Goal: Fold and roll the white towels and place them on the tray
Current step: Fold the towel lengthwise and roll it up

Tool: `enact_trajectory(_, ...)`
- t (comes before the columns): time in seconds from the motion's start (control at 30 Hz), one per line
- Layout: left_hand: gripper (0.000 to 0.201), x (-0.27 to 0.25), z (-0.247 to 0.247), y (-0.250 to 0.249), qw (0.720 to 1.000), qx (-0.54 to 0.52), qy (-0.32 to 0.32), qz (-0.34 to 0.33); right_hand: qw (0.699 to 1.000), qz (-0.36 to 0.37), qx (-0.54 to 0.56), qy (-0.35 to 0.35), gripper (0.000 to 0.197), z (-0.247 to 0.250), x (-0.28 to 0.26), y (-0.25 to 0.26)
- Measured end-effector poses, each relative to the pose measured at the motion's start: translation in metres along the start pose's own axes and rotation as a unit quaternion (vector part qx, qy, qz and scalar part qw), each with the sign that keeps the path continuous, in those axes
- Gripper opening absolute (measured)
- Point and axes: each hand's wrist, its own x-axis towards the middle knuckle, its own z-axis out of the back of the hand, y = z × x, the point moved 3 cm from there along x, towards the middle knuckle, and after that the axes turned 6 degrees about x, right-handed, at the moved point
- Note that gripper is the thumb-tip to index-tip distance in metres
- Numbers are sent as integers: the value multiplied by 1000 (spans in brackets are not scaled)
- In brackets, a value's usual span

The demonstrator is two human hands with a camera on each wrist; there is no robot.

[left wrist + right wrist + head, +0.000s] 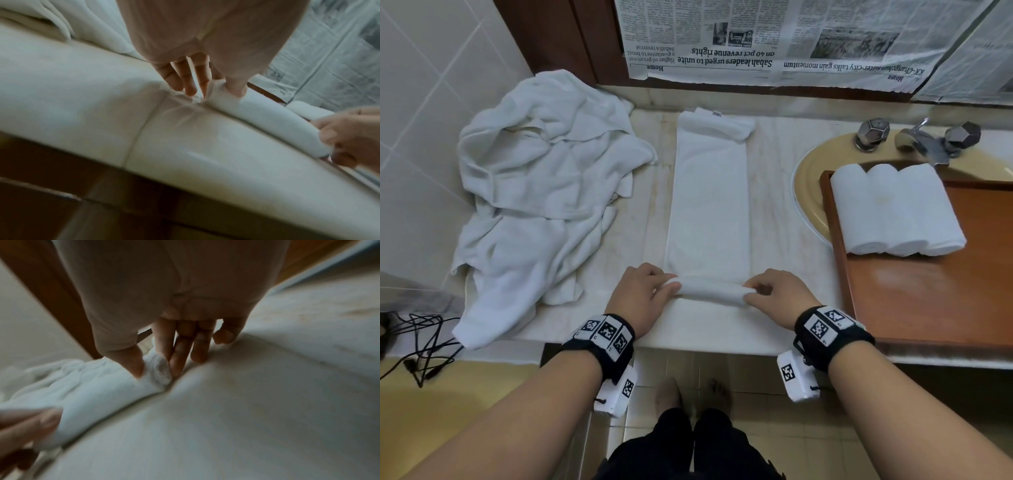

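At the near edge of the bench (pixel 784 219), left hand (pixel 642 296) and right hand (pixel 774 296) each pinch an end of the folded towel (pixel 709 205), its roll barely begun (tray (pixel 914 291) waits rightward). Uneven grip pressure could skew the roll into a cone.

head: bright, even, edges bowed | wrists: dim, blurred | shadows: soft

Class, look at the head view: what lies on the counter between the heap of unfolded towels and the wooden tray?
The folded towel, its near end being rolled; bare counter flanks it.
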Motion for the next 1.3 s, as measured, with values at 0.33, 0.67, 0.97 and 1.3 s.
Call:
enact_trajectory(0.33, 11, 13, 24, -14, 987, -86, 9, 138, 1000, 7, 8, -19, 18, -4, -7, 11)
enact_trajectory(0.67, 30, -8, 2, -27, 994, 100, -33, 4, 950, 163, -216, -158, 32, -24, -26, 7)
enact_trajectory(0.97, 33, 0, 7, -21, 979, 191, -37, -64, 974, 122, -182, -60, 53, -15, -7, 7)
enact_trajectory(1.3, 42, 8, 12, -8, 990, 137, -30, -2, 978, 90, -178, -60, 37, -4, 4, 8)
